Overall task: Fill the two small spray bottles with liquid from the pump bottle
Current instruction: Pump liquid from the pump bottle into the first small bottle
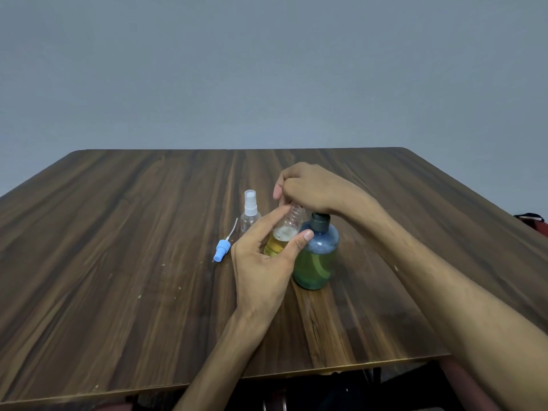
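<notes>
The dark wood-grain surface (118, 247) carries a round blue-green plastic pump bottle (317, 259); the right hand (314, 188) curls over its pump head, pressing down. Touching it, the left hand (264, 262) grips between thumb and fingers an uncapped clear small spray bottle (281, 235), roughly half full of yellow liquid. Filling bottle 1 seems underway. Next likely: refit the loose light-blue spray cap (221, 252), then open the capped empty clear spray bottle (250, 213)

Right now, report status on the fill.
Left hand holds open spray bottle, part full. Right hand on pump bottle. Second spray bottle capped, empty.
</notes>
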